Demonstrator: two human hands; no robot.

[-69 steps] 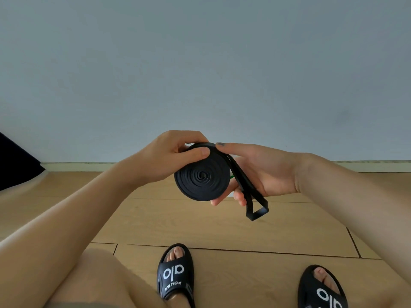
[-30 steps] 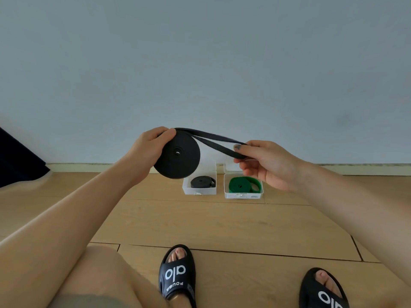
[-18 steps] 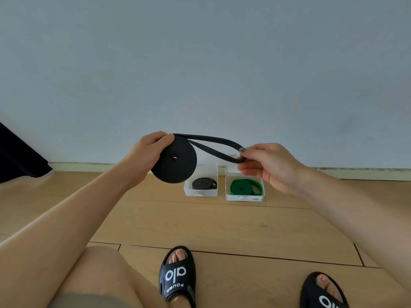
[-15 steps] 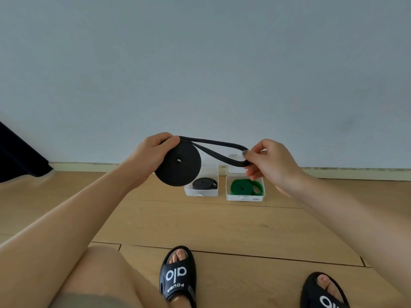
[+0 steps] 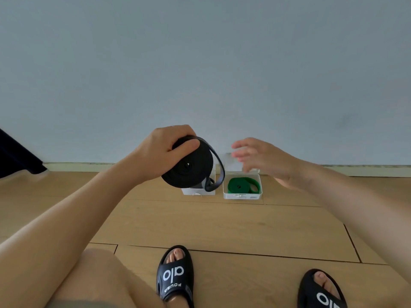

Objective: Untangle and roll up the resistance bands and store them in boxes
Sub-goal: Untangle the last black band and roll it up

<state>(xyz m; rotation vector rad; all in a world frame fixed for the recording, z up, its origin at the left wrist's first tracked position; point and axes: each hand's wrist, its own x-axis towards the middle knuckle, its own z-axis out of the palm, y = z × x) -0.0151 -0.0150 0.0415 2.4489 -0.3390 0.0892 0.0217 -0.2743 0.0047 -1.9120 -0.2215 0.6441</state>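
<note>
A plain pale grey-blue wall (image 5: 200, 63) filled the upper part of the view, and it was met along a light skirting strip by a floor of light brown wooden planks (image 5: 211, 223). A dark object (image 5: 15, 154), too little of it shown to be identified, was seen at the left edge against the wall. In the air above the floor, a tightly coiled roll of flat black rubber resistance band (image 5: 189, 166) was gripped by the left hand (image 5: 162, 152), with the thumb laid across the near face of the coil and the other fingers curled over its top edge. A loose loop of the same band (image 5: 216, 172) was left hanging down the right side of the roll. The right hand (image 5: 266, 161) was held apart from the roll, to its right, with its fingers spread and relaxed and nothing held in them; it appeared slightly blurred. On the floor near the wall, two small clear plastic boxes were set side by side. The left clear box (image 5: 198, 191) was largely hidden behind the held roll, so its contents could not be made out clearly. In the right clear box (image 5: 242, 196), whose lid stood raised behind it, a coiled green resistance band (image 5: 243, 185) was seen lying flat. At the bottom of the view, two black slide sandals with white lettering were worn on bare feet, the left sandal (image 5: 174, 278) near the centre and the right sandal (image 5: 320, 292) toward the lower right corner, beside a bare knee at the lower left.
</note>
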